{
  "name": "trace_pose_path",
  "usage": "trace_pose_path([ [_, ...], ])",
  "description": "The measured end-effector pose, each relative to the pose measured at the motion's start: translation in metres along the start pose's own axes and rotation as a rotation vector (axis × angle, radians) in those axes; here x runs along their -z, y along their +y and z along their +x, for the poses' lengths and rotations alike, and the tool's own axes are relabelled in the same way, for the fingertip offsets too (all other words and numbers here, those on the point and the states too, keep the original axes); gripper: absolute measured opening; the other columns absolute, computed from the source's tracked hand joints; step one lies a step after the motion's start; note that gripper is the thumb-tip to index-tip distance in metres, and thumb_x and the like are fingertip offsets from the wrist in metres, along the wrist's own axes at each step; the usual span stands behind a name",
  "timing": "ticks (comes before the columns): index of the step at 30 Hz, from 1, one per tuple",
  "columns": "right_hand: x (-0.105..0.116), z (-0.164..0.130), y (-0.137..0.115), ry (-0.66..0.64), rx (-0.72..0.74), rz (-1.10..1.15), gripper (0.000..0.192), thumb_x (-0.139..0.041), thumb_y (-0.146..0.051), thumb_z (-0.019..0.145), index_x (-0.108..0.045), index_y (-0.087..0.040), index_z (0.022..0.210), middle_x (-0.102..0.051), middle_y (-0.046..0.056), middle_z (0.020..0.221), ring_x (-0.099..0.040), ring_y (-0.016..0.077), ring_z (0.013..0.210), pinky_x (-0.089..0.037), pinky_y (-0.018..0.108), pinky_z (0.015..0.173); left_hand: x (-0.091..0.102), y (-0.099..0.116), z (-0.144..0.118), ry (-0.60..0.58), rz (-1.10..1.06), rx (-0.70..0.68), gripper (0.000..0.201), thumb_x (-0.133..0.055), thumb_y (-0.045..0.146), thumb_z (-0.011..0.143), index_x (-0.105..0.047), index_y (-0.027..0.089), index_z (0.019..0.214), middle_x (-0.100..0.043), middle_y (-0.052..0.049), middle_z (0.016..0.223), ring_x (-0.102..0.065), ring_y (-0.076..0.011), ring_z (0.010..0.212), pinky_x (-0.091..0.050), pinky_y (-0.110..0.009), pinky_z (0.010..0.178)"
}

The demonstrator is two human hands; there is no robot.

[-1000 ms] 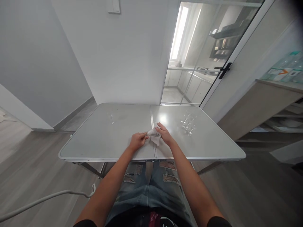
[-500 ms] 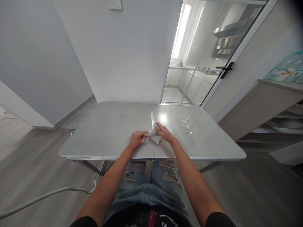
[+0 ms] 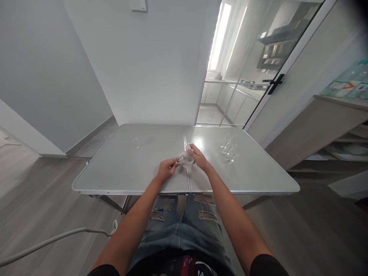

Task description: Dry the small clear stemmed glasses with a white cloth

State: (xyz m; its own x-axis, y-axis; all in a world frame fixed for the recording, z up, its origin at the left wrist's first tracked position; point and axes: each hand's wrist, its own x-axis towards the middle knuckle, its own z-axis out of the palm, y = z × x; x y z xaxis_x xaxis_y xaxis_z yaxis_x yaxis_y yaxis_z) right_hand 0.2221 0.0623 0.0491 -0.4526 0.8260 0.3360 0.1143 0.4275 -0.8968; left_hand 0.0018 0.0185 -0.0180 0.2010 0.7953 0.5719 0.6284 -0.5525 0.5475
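While a lone glass point(image 3: 135, 140) is standing far left on the table point(image 3: 120, 172), the left hand point(image 3: 166, 170) is pinching a small glass point(image 3: 180, 160) at mid-table; the right hand point(image 3: 199, 159) is closing a white cloth point(image 3: 187, 162) around it, seemingly mid-wipe. More glasses point(image 3: 229, 150) are waiting right.

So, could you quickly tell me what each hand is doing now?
Left hand: closed on a small glass.
Right hand: holding a white cloth.

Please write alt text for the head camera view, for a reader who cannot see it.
Two bare hands, left hand and right hand, hold a small white cloth over a grey folding table; clear small glasses stand to the right.
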Motion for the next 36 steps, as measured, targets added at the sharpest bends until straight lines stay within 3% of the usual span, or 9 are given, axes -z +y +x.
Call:
trace_pose_path([
  [7, 0.013, -0.003, -0.001, -0.161, 0.041, -0.212, 0.030, -0.048, -0.051, 0.099, -0.042, -0.024, 0.084, -0.042, -0.003, 0.073, -0.040, 0.0154, 0.067, -0.035, 0.030, 0.063, 0.002, 0.002, 0.000, 0.008, -0.014, 0.085, 0.027, -0.063, 0.038, 0.093, -0.078, 0.018, 0.102, -0.076, -0.006, 0.079, -0.059, -0.0126, 0.061, -0.045, -0.024, 0.065],
  [11, 0.007, -0.008, -0.013, -0.110, 0.002, -0.027, 0.036, -0.051, -0.056, 0.096, -0.043, -0.024, 0.083, -0.042, -0.003, 0.074, -0.040, 0.0149, 0.066, -0.035, 0.029, 0.060, -0.001, 0.000, -0.002, -0.010, -0.068, 0.061, 0.027, -0.061, 0.038, 0.094, -0.078, 0.019, 0.104, -0.078, -0.009, 0.087, -0.065, -0.0147, 0.068, -0.049, -0.026, 0.067],
  [16, -0.005, -0.009, -0.018, 0.064, -0.057, 0.188, 0.034, -0.049, -0.059, 0.095, -0.045, -0.026, 0.091, -0.041, -0.003, 0.074, -0.038, 0.0149, 0.062, -0.036, 0.028, 0.056, -0.004, -0.001, -0.003, 0.001, -0.016, -0.007, 0.032, -0.055, 0.041, 0.097, -0.075, 0.018, 0.107, -0.075, -0.009, 0.081, -0.067, -0.0163, 0.072, -0.051, -0.026, 0.071],
  [24, 0.008, -0.001, -0.009, -0.049, 0.044, -0.228, 0.028, -0.047, -0.048, 0.099, -0.040, -0.025, 0.084, -0.040, -0.004, 0.073, -0.038, 0.0158, 0.066, -0.034, 0.030, 0.064, -0.002, 0.002, -0.002, 0.010, 0.043, 0.004, 0.025, -0.061, 0.037, 0.095, -0.076, 0.020, 0.107, -0.077, -0.008, 0.085, -0.068, -0.0164, 0.074, -0.051, -0.027, 0.074],
  [27, 0.014, -0.001, -0.009, -0.112, 0.028, -0.266, 0.029, -0.049, -0.047, 0.098, -0.042, -0.024, 0.082, -0.043, -0.004, 0.073, -0.040, 0.0156, 0.067, -0.034, 0.030, 0.065, -0.003, 0.000, -0.002, -0.009, 0.078, 0.029, 0.025, -0.063, 0.037, 0.094, -0.076, 0.020, 0.107, -0.077, -0.007, 0.084, -0.067, -0.0157, 0.072, -0.051, -0.028, 0.075],
  [32, 0.015, -0.001, -0.017, -0.164, -0.002, -0.054, 0.034, -0.054, -0.055, 0.095, -0.046, -0.023, 0.084, -0.045, -0.003, 0.077, -0.042, 0.0151, 0.070, -0.036, 0.028, 0.064, -0.005, -0.003, -0.002, 0.022, 0.005, 0.028, 0.028, -0.060, 0.039, 0.096, -0.075, 0.020, 0.110, -0.078, -0.009, 0.089, -0.068, -0.0161, 0.074, -0.052, -0.027, 0.072],
  [36, 0.007, 0.000, -0.024, -0.067, -0.032, 0.122, 0.035, -0.055, -0.057, 0.093, -0.044, -0.024, 0.087, -0.043, -0.003, 0.076, -0.040, 0.0142, 0.065, -0.035, 0.027, 0.059, -0.003, -0.002, -0.001, 0.057, -0.048, 0.005, 0.029, -0.058, 0.039, 0.096, -0.075, 0.019, 0.107, -0.078, -0.009, 0.090, -0.069, -0.0169, 0.075, -0.053, -0.028, 0.074],
])
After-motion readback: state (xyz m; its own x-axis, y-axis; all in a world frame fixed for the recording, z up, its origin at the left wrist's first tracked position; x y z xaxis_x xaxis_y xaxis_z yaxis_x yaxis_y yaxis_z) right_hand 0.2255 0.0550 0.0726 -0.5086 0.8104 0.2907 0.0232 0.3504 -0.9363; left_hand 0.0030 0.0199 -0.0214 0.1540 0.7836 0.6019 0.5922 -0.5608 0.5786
